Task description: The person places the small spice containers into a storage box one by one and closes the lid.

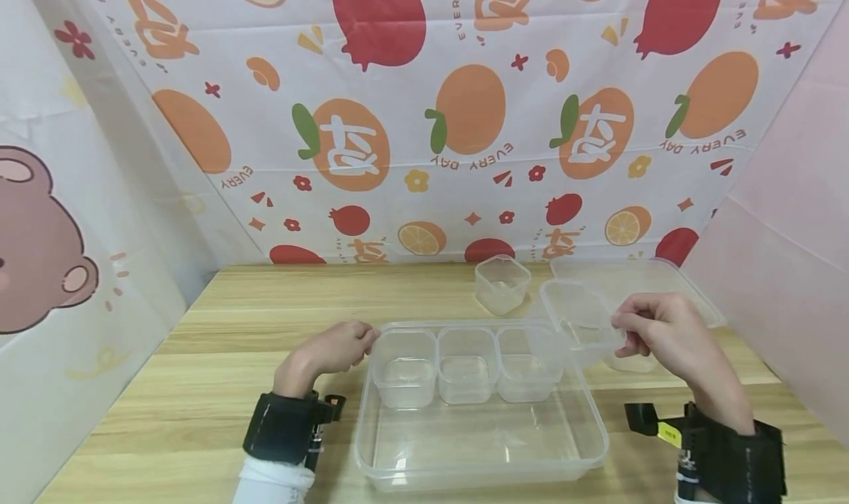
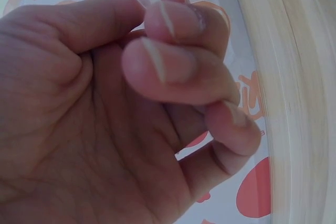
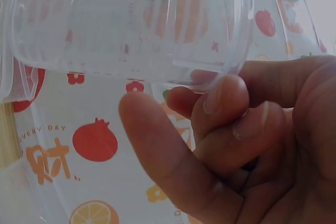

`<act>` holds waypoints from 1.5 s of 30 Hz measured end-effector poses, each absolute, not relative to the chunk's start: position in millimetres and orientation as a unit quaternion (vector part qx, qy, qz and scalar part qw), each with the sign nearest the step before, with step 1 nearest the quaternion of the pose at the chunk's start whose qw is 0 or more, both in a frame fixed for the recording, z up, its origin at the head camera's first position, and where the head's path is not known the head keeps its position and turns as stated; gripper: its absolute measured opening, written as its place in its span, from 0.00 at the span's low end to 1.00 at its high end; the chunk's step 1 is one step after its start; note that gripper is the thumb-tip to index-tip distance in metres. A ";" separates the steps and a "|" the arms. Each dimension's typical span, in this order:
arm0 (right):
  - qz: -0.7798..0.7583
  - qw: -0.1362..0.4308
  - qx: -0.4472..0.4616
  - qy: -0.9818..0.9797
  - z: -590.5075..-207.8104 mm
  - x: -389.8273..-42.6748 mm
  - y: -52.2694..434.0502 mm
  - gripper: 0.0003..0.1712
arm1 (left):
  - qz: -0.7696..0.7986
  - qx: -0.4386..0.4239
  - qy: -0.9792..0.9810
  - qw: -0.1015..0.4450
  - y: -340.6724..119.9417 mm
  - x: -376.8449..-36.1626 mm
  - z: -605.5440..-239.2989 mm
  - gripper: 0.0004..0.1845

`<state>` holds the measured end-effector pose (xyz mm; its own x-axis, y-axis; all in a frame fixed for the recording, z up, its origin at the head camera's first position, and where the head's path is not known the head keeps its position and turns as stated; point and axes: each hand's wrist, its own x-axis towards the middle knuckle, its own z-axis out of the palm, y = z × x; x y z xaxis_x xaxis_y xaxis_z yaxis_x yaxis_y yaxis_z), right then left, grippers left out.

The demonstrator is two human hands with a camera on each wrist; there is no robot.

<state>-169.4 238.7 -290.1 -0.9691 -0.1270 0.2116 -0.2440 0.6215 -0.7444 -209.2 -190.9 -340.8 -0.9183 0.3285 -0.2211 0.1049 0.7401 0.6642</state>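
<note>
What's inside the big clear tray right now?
Three small clear cups stand in a row along the far wall of the big tray, all looking empty. The near half shows bare. The right hand holds a fourth cup, tilted above the tray's far right corner.

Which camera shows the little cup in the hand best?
The head view: the whole small cup shows, pinched by the right hand. The right wrist view shows only its wall, close up. The left wrist view shows none.
</note>
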 end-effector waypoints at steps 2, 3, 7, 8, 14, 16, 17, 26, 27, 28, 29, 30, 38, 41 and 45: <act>0.426 0.064 0.101 -0.897 -291.3 -169.0 235.1 0.10 | 0.340 0.118 0.919 0.164 -191.0 -209.4 -340.9 0.16; 0.429 0.061 0.099 -0.896 -291.9 -169.1 233.2 0.10 | 0.340 0.117 0.919 0.164 -191.0 -209.3 -340.9 0.16; 0.444 0.049 0.096 -0.889 -293.7 -169.8 225.4 0.10 | 0.339 0.116 0.919 0.164 -190.9 -209.3 -340.9 0.16; 0.448 0.047 0.096 -0.888 -293.8 -169.9 223.5 0.10 | 0.338 0.119 0.919 0.164 -191.0 -209.2 -340.9 0.17; 0.441 0.051 0.102 -0.890 -290.1 -167.5 211.4 0.11 | 0.339 0.118 0.919 0.164 -191.1 -208.8 -340.6 0.16; 0.441 0.053 0.106 -0.890 -287.7 -166.6 206.2 0.11 | 0.342 0.114 0.918 0.164 -191.1 -208.5 -340.2 0.16; 0.441 0.054 0.107 -0.890 -286.5 -166.3 203.4 0.11 | 0.342 0.117 0.918 0.164 -191.4 -208.4 -340.1 0.17; 0.456 0.042 0.133 -0.879 -282.6 -164.1 180.7 0.11 | 0.342 0.113 0.918 0.165 -191.5 -208.4 -340.2 0.16; 0.456 0.040 0.136 -0.879 -282.8 -163.8 178.8 0.11 | 0.341 0.115 0.918 0.165 -191.4 -208.7 -340.5 0.16; 0.455 0.039 0.139 -0.879 -283.1 -163.5 177.2 0.11 | 0.341 0.116 0.918 0.165 -191.3 -209.0 -340.7 0.16; 0.453 0.037 0.142 -0.879 -283.3 -163.0 175.7 0.11 | 0.342 0.117 0.918 0.166 -191.2 -209.0 -340.8 0.16; 0.451 0.036 0.144 -0.880 -283.4 -162.6 174.2 0.11 | 0.342 0.118 0.917 0.166 -191.1 -209.1 -340.9 0.16; 0.465 0.031 0.172 -0.868 -283.0 -158.9 163.5 0.12 | 0.344 0.115 0.917 0.167 -190.7 -209.4 -341.2 0.16; 0.470 0.020 0.180 -0.864 -282.4 -157.8 158.4 0.12 | 0.346 0.113 0.916 0.168 -191.0 -209.5 -341.4 0.16; 0.467 0.009 0.187 -0.864 -282.8 -157.6 152.2 0.13 | 0.348 0.113 0.915 0.168 -191.0 -209.7 -341.5 0.16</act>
<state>-157.6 152.2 -282.8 -0.9296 -0.3153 0.1907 -0.3324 0.4939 -0.8035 -209.7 -191.0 -341.5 -0.9179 0.3235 -0.2297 0.0894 0.7326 0.6747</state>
